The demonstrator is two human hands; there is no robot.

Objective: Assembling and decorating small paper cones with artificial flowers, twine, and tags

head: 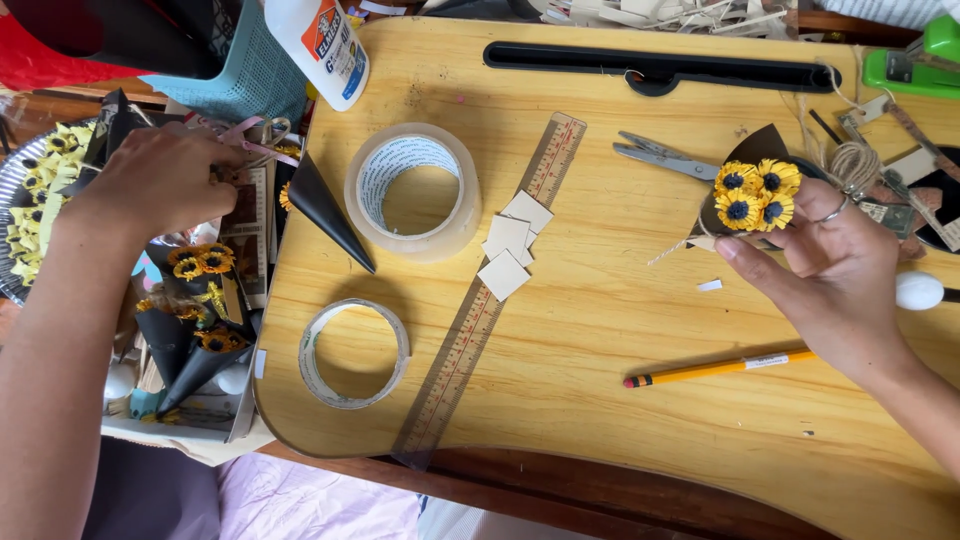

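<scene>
2 hands at a wooden lap desk (620,400).
Right hand (835,275) pinches a paper sunflower bouquet (750,195) right of the ruler (490,290); left hand (160,180), fingers curled, reaches among finished bouquets (195,330) left of it.

Pale wooden tabletop (640,400) with rounded corners and a long black slot (660,68) along its far edge, lit evenly by soft daylight. Darker reddish wooden frame (600,495) under the near edge. Lilac cloth (300,505) below, at the lower left.
</scene>
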